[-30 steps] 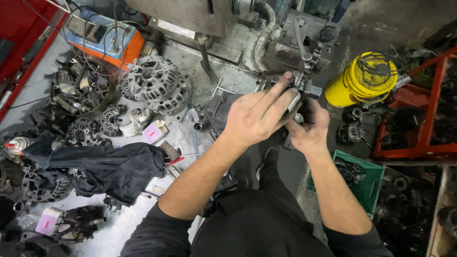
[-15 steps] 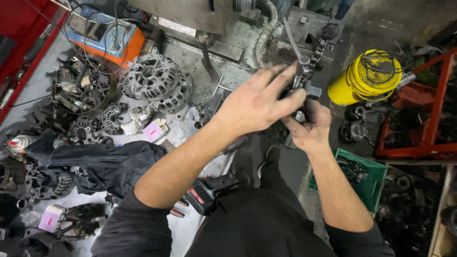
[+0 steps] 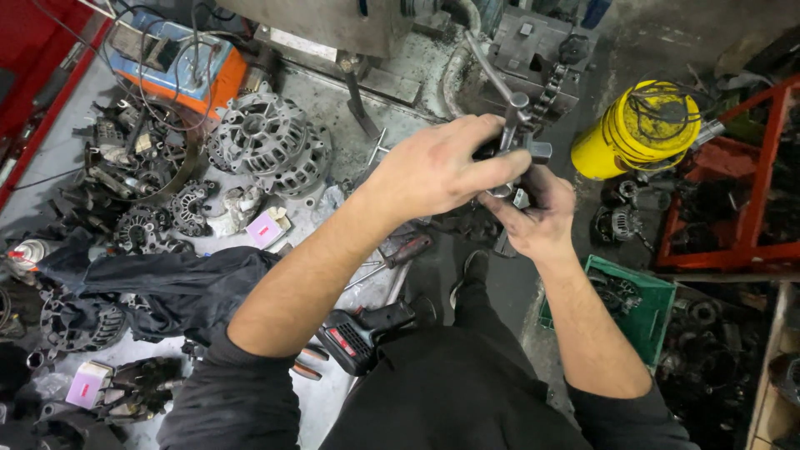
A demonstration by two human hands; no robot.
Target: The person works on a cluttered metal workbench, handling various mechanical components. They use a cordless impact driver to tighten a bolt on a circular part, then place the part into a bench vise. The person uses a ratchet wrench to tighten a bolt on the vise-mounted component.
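Both hands meet at a small grey metal part (image 3: 533, 152) held against a bench vise (image 3: 533, 50) with a long handle bar. My left hand (image 3: 437, 167) covers the part from above, fingers closed around it. My right hand (image 3: 537, 217) cups it from below, fingers curled on its underside. Most of the part is hidden between the two hands.
A silver alternator housing (image 3: 271, 142) and several dark alternator parts lie on the bench at left, with a dark cloth (image 3: 158, 287). A black and red cordless drill (image 3: 367, 329) lies near my body. A yellow cable drum (image 3: 646, 125), green crate (image 3: 637, 304) and red frame (image 3: 750, 208) stand at right.
My view has shifted down and back, so the drill near my body came into sight. Both hands stay closed on the metal part at the vise, the left one lying flatter over it.
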